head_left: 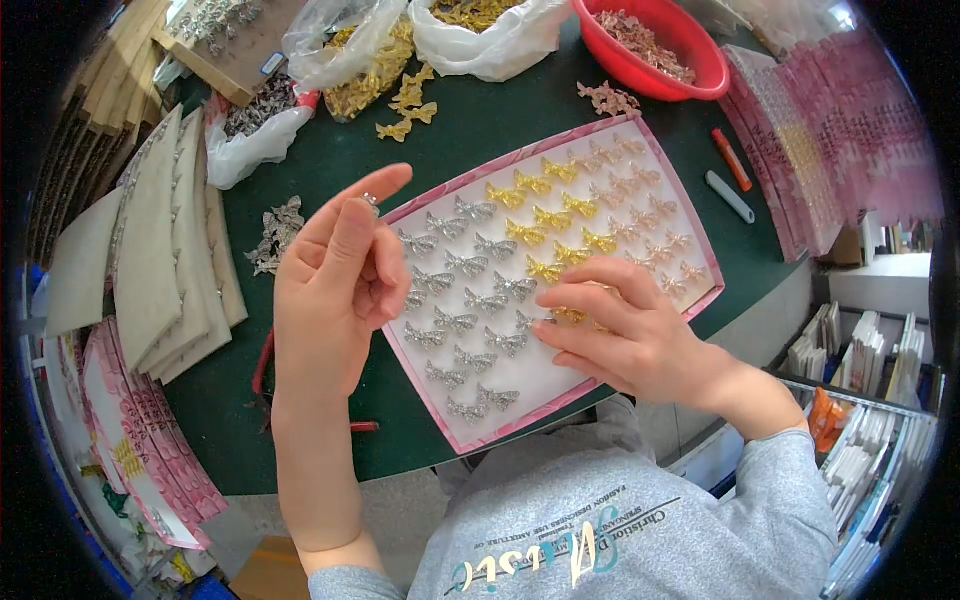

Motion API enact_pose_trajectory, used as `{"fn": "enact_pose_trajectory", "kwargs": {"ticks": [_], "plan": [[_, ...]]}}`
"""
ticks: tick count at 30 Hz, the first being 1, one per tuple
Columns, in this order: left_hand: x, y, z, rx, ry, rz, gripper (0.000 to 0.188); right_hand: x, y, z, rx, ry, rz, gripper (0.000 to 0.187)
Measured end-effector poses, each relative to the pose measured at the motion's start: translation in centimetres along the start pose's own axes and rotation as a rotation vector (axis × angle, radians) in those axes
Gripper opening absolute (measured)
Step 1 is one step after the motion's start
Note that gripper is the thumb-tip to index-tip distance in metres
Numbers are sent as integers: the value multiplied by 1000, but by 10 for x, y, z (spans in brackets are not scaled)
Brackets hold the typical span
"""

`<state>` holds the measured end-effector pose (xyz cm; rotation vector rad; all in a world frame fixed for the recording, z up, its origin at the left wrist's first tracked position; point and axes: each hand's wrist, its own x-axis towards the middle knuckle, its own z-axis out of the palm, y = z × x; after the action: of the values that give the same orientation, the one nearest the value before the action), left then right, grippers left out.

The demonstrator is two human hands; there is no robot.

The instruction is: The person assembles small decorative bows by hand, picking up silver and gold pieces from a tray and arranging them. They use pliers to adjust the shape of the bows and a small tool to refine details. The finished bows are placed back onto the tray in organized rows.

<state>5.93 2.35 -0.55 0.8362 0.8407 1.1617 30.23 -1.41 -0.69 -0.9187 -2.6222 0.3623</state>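
Observation:
My left hand [345, 265] is raised over the left edge of a pink-edged display tray [462, 442]. Its thumb and index finger pinch a small silver ornament [370, 203], mostly covered by the fingers. Rows of silver bow ornaments [467, 264], gold bows [552, 219] and rose-coloured bows [623, 229] stand on the tray's white surface. Over the tray's middle, my right hand [635, 330] bends down, its fingertips around a silver bow [526, 320] beside the gold ones. The palm and fingers hide some of the gold bows.
Bags of gold pieces [370, 70] and a red basin [650, 60] of rose pieces line the back. Loose silver bows [275, 237] lie left of the tray. A red marker [732, 160] and a whitish one [730, 197] lie right, by stacked pink trays [800, 130].

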Motion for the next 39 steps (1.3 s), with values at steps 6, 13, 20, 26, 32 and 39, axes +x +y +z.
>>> {"fn": "enact_pose_trajectory", "kwargs": {"ticks": [6,13,20,26,32,39], "plan": [[1,0,6,11,33,-63,42,5,4,-6,48,-25,-47,28],[-3,-1,7,-77,-161,-238,46,44,7,-25,226,169,17,28],[-3,-5,9,-218,-99,-344,61,91,8,-8,237,302,-89,33],[-2,-6,4,-172,-149,-350,74,95,17,-1,235,278,-83,25],[-1,-6,7,20,-151,-191,54,85,24,-6,830,192,269,10],[-1,-8,18,276,-4,50,31,84,30,-17,1294,75,480,8]]}}
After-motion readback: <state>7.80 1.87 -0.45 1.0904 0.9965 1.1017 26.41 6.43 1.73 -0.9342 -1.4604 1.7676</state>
